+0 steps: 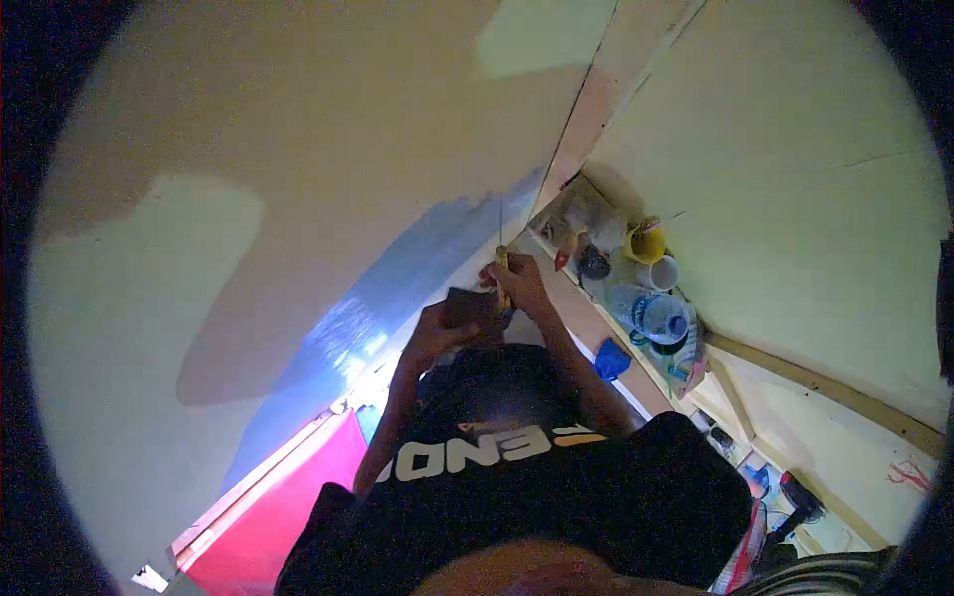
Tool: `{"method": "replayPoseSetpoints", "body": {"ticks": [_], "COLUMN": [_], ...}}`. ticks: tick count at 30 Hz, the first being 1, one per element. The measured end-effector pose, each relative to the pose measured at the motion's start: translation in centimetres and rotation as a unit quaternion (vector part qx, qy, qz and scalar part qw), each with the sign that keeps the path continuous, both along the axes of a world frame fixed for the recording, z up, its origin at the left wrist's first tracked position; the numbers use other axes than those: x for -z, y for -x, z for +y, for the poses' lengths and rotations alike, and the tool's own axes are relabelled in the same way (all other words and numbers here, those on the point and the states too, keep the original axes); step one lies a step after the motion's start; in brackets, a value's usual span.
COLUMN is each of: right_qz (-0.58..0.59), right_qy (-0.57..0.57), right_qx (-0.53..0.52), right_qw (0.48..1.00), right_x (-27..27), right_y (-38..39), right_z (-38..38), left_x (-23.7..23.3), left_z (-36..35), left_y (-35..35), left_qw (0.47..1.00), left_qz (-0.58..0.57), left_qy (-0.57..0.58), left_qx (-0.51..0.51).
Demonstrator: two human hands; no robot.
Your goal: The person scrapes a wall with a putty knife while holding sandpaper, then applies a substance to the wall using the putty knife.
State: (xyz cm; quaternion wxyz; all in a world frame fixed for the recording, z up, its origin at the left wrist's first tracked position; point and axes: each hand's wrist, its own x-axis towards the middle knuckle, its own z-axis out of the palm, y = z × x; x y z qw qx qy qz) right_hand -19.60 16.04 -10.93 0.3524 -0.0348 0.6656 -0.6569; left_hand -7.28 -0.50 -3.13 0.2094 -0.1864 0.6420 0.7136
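My right hand (524,281) is closed around a slim tool with a yellowish handle (503,266), and a thin shaft points up from it toward the wall. My left hand (437,333) grips a dark, flat piece (469,306), whose kind I cannot tell. Both hands are close together in front of my chest, the dark piece just left of and below the handle. A bit of blue shows at the lower end of the handle, under my right fingers.
Right of my hands, a wooden ledge holds a plastic bottle (658,316), a yellow cup (646,242), a white cup (660,272) and small items. A blue cloth-like piece (611,360) hangs at its edge. A pink panel (288,507) stands lower left; pale walls (775,199) rise around.
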Motion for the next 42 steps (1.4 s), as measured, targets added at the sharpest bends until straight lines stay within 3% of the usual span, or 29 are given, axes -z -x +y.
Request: {"method": "replayPoseSetpoints", "body": {"ticks": [1,4,6,8,11,13,16,19,21,22,25,28,31,37,42], "right_qz": [-0.065,0.054,0.254,0.29,0.171,0.18,0.28,0.105,0.112,0.114,0.188,0.223,0.199,0.21,0.184], "right_qy": [0.036,0.073,-0.014,-0.024,0.004,-0.09,-0.053,0.056,0.039,0.033,-0.082,-0.067,-0.062,-0.106,0.018], "right_qx": [0.032,0.044,0.008,0.035,0.137,0.148,0.185,0.197,0.194,0.192,0.158,0.193,0.164,0.167,0.132], "right_qw": [0.997,0.995,0.967,0.956,0.976,0.968,0.941,0.973,0.974,0.974,0.966,0.953,0.964,0.957,0.974], "right_x": [-0.1,1.8,3.9,5.4,0.1,-1.5,0.1,-0.4,0.1,0.2,-0.2,-0.2,-0.8,-0.3,0.2], "right_y": [0.3,0.0,-0.1,-0.6,-0.9,-0.8,-0.8,0.0,-0.3,-0.5,0.5,1.9,0.0,2.6,2.3], "right_z": [0.2,-0.1,-1.3,-2.2,-4.7,-5.5,-6.5,-5.9,-6.2,-6.6,-6.0,-5.4,-5.5,-4.3,-3.1], "left_x": [0.2,0.1,0.0,0.2,0.5,1.2,1.7,1.7,1.9,1.3,2.9,3.3,3.0,3.4,2.9], "left_z": [-0.2,-2.1,-3.1,-3.5,-4.4,-4.9,-5.3,-5.5,-6.0,-5.7,-6.8,-6.8,-6.3,-6.6,-6.5], "left_y": [-0.2,-2.0,-3.4,-4.2,-4.9,-5.3,-5.9,-5.9,-5.6,-5.3,-5.7,-6.7,-6.4,-6.8,-6.3], "left_qw": [1.0,1.0,0.999,0.999,0.998,0.997,0.99,0.984,0.981,0.987,0.985,0.987,0.989,0.984,0.979], "left_qz": [-0.004,-0.026,-0.05,-0.046,-0.043,-0.058,-0.116,-0.147,-0.118,-0.128,-0.092,-0.084,-0.106,-0.1,-0.1], "left_qy": [-0.004,-0.003,0.002,0.006,0.017,0.039,0.075,0.097,0.155,0.024,0.144,0.126,0.054,0.127,0.161], "left_qx": [-0.005,-0.015,-0.019,-0.027,-0.032,-0.028,-0.028,-0.031,-0.022,-0.091,-0.037,-0.047,-0.092,-0.075,-0.075]}}
